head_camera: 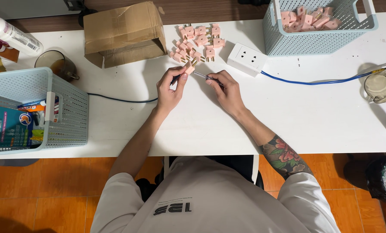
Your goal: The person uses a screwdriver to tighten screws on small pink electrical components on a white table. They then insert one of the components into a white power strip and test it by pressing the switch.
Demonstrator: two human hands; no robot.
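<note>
Out on the white table (287, 125), toward its far edge, the left hand (169, 92) pinches a pink plug (189, 67), prongs up. The right hand (227, 90), closed on a screwdriver (201, 76), lays its shaft sideways, tip leftward at the plug.

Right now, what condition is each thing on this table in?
Left hand: pinching one pink plug.
Right hand: holding a screwdriver, tip at that plug.
Plug pile: loose on the table.
Cardboard box: open, on its side.
Power strip: sockets empty.
Far basket: holds pink plugs.
</note>
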